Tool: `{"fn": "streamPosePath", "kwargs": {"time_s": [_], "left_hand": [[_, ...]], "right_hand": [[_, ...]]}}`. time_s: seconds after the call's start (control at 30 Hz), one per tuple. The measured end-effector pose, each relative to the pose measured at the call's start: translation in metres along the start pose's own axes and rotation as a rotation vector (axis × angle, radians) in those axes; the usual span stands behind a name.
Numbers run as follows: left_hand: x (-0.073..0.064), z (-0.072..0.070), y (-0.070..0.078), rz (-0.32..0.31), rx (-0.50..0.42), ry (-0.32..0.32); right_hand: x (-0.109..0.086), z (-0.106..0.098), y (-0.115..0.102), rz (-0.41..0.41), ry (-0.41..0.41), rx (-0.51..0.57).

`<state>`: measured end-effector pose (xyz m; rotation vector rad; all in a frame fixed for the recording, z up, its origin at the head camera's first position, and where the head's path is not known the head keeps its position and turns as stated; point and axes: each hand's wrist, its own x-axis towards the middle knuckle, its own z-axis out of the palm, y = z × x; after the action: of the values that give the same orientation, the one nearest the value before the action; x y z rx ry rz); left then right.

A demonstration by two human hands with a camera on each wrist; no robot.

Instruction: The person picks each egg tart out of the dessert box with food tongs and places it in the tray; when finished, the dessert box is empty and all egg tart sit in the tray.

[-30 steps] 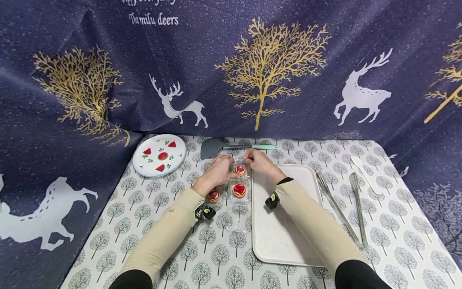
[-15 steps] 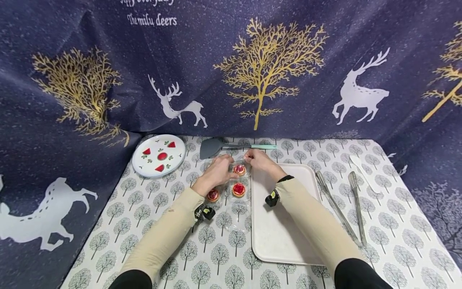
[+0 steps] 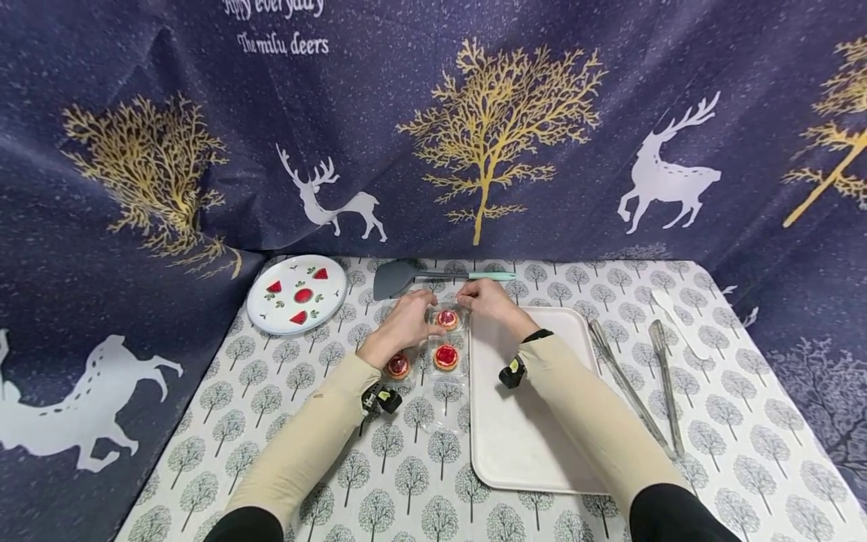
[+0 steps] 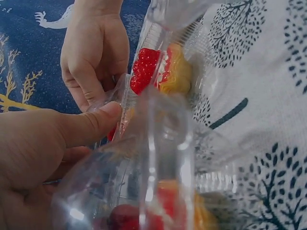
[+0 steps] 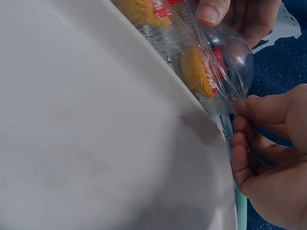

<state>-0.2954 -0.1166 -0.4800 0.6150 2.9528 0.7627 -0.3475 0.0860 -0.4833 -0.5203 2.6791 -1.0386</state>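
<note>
Between both hands, toward the far side of the worktop: one clear plastic container, domed, lying with its long axis near-to-far, just beside the left edge of the white tray.

Contents: far tart, red-topped; middle tart, likewise; nearest compartment, no tart visible. Third tart, to the left, nearer the person than the left hand.

Right hand: grip drawn tight, thumb and forefinger pinching the plastic at the far right corner. Left hand: grip a wide C, thumb on the plastic, fingers bent round it.

Governing relation: pinched corner set against the left hand's hold, with the far tart between; it lies left of the pinch and slightly nearer the person, just beside the left thumb.

Hard to make out: lid seam, through clear plastic; left fingertips; whether the third tart's dome belongs to the same container.
</note>
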Motion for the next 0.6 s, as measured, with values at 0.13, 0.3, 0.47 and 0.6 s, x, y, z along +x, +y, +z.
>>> {"fn": "streamPosePath", "kwargs": {"time_s": [0.13,0.3,0.47,0.6], "left_hand": [[0.001,0.0003,-0.0007,0.023,0.003,0.023],[-0.001,-0.0016,0.001,0.029,-0.009,0.03],[-0.0021,-0.0044,0.0025,0.042,0.001,0.049],[-0.0015,-0.0059,0.0024,0.06,0.001,0.069]], "right_hand": [[-0.0025,-0.0005,-0.0015,-0.002,0.017,-0.007],[-0.0047,-0.0015,-0.0033,0.014,0.023,-0.019],[-0.007,-0.0034,-0.0049,0.033,0.023,0.0],[-0.0085,-0.0055,-0.0073,0.024,0.033,-0.008]]}}
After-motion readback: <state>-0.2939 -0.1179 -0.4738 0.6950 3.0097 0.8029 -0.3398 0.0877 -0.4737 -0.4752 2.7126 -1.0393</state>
